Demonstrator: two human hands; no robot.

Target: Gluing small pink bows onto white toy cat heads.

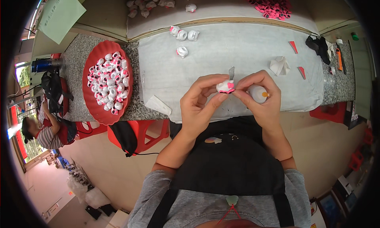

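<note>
A: Where does the work stand?

B: Partway, I'd judge. The left hand (200, 99) pinches a small white plastic piece with a pink part (226, 86) between thumb and fingertips, held up over the near edge of the white cloth (245, 50) covering the speckled stone counter (75, 54). The right hand (261, 93) presses at the pink part with its fingertips while its palm is closed round a small white glue bottle with an orange tip (259, 94).

A: And what's finished?

B: The red oval plastic tray (92, 105) to the left is heaped with similar white-and-pink pieces; whether those are done or waiting I can't tell. A few more (183, 35) lie loose on the cloth, apart from the hands. A pile of loose pink parts (271, 4) lies at the far side, so plenty seems left.
</note>
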